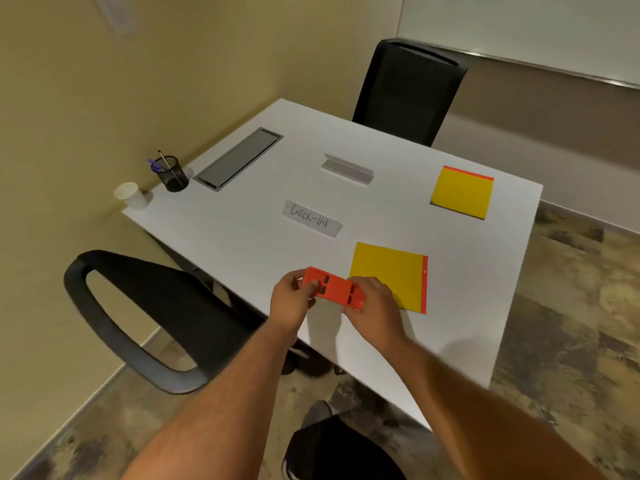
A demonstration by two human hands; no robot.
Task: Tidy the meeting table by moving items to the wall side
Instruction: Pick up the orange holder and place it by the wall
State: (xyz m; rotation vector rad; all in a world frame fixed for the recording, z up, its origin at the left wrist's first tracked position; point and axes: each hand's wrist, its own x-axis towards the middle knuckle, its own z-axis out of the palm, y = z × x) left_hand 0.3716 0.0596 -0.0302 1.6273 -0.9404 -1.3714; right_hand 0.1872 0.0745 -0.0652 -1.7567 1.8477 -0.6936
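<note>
At the bottom of the frame both bare forearms reached up toward the white surface [450,306]. The left hand [291,299] and the right hand [372,303] together held a flat orange plastic item [334,289] near the lower edge of the surface, in the lower centre of the frame; the left grip was closed on its left end with the thumb on top, the right grip closed on its right end. Whether the item touched the surface could not be told. Just right of the hands a yellow folder [391,271] with an orange edge lay flat, partly under the right hand. Above it, mid-frame, lay a white strip lettered "CHECK-IN" [311,218]. Farther up lay a grey angled name holder [348,169], and to the right a second yellow pad [462,192] with an orange top edge. At the upper left a grey recessed cable hatch [239,159] sat in the surface, with a black mesh pen cup [173,174] and a white paper cup [131,195] at the wall-side corner. One black chair [408,91] stood at the far edge, another [138,323] at the left.
</note>
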